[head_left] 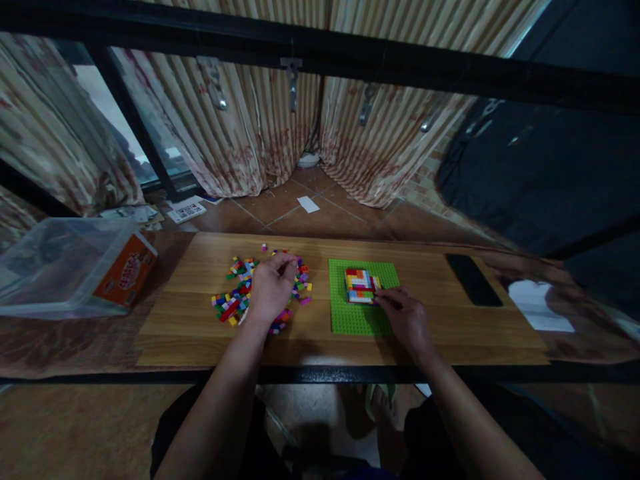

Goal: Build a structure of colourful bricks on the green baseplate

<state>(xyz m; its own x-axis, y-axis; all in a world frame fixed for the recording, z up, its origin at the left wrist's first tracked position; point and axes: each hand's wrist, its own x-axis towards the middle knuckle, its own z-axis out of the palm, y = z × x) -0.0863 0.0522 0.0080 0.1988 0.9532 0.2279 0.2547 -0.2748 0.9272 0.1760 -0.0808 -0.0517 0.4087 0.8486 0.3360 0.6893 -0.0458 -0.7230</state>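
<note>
My left hand (274, 285) hovers over a spread pile of loose toy bricks (231, 308) of many colours. Its thumb and fingertips are pinched together; whatever they hold is too small to make out. On a green studded baseplate (345, 321) stands a low block build (359, 283) of red, white, yellow, orange and blue bricks. Against the right front edge of this build, my right hand (406, 319) has its thumb and index finger closed. Whether a separate brick sits between those fingertips cannot be seen. The right hand covers part of the baseplate's right side.
A dark phone (473, 280) lies on the wooden board (170, 320), right of the baseplate. Farther right is a white paper (540, 307). At the left stands a clear plastic tub (65, 267) with an orange label. A black rail (320, 40) with hanging clips crosses above the table.
</note>
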